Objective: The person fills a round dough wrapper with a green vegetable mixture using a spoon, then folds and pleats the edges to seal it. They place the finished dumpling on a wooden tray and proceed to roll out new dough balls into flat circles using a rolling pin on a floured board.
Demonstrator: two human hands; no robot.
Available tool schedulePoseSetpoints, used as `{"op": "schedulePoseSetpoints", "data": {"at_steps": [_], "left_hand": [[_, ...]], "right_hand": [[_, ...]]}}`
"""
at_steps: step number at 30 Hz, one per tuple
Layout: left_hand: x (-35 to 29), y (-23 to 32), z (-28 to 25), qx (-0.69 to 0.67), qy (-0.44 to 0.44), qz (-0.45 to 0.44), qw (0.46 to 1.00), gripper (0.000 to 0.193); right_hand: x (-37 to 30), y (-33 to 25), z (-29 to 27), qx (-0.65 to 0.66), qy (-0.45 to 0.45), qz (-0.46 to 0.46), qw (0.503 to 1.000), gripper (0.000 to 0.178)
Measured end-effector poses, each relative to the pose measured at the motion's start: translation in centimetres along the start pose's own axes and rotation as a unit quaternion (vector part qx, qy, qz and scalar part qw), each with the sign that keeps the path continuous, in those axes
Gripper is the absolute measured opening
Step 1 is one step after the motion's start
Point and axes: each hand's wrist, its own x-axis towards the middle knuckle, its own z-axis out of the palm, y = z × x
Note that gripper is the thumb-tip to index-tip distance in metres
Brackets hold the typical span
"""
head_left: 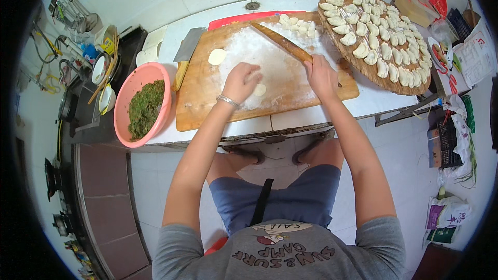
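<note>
My right hand [322,77] is closed around one end of a wooden rolling pin [282,42], which slants up and left over the board. My left hand [241,83], fingers curved and apart, hovers empty beside a small round dough disc [260,89]. White flour [249,41] dusts the middle of the wooden cutting board [193,113]. A rolled dough wrapper [217,56] lies on the board's left part. Small dough pieces [298,26] cluster at its far right. On the left edge rests a cleaver [190,45] with a wooden handle.
A pink bowl [168,101] of green filling [146,109] stands left of the board. To the right, a round wooden tray [395,88] carries rows of dumplings [372,28]. Red scissors [453,84] lie farther right. A stove area with bowls [107,98] borders the far left.
</note>
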Motion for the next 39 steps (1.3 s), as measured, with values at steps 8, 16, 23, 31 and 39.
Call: {"op": "schedulePoseSetpoints", "data": {"at_steps": [8, 16, 23, 31, 39], "left_hand": [[-3.9, 0.8, 0.5, 0.116, -0.045, 0.075, 0.989, 0.031], [-7.3, 2.7, 1.4, 0.241, -0.132, 0.088, 0.957, 0.064], [-5.9, 1.2, -0.7, 0.056, -0.082, 0.038, 0.994, 0.058], [-9.1, -1.2, -3.2, 0.267, 0.079, 0.024, 0.96, 0.06], [-7.4, -2.3, -2.9, 0.277, 0.011, -0.061, 0.959, 0.065]], "right_hand": [[0.2, -1.1, -0.4, -0.021, -0.055, 0.022, 0.998, 0.029], [-0.1, -0.8, -0.2, -0.023, -0.045, 0.005, 0.999, 0.029], [0.4, 0.0, -0.7, 0.004, -0.042, -0.039, 0.998, 0.028], [-1.4, -3.9, -4.3, 0.08, -0.203, -0.226, 0.95, 0.029], [0.4, -5.8, -2.5, 0.055, -0.195, -0.186, 0.961, 0.055]]}}
